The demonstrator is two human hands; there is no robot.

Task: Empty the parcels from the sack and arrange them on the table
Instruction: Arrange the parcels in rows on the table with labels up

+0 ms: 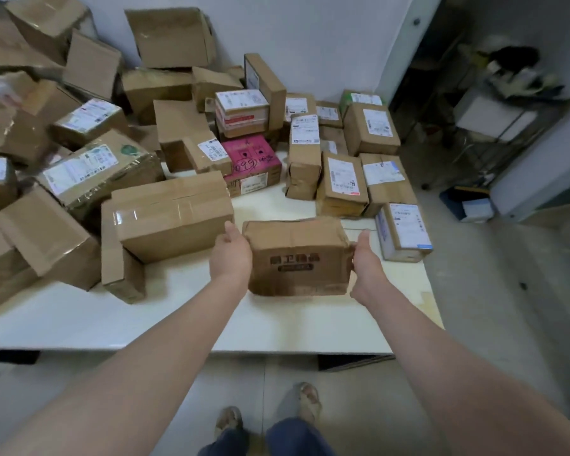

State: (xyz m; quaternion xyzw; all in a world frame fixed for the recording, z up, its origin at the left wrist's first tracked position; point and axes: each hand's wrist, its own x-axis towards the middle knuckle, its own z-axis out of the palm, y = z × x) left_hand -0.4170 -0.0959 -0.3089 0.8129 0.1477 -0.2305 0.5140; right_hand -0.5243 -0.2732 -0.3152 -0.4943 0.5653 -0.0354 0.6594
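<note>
Both hands clamp 1 parcel: left hand (230, 255) flat against the left end of a crumpled brown box (297, 258), right hand (366, 261) against its right end, thumbs up, fingers hidden behind the cardboard. Box has dark printed characters on the near face; top is dented and taped. Can't tell if it rests on the table (119, 320) or is held just above it; it sits over the white tabletop nr the front-right area, w/ bare surface in front.

Just left of the box, touching or nearly touching the left hand, is a big taped carton (173, 213), tilted and propped on another carton's flap. Right of the box, apart from it, a small parcel w/ a white label (403, 230) lies at the table's right edge.

Behind: a neater group on the right, approx 2 rows of labelled parcels (343, 182) lying side by side. A pink box (250, 156) w/ handwritten marks sits mid-table. Left half and back are a loose heap of brown cartons (63, 133), many tilted, some open and stacked vs the white wall (310, 31).

Sack not seen in view. Below the table edge: person's 2 feet in sandals (310, 398) on a grey floor (494, 291). Shelving at far right is blurred.
</note>
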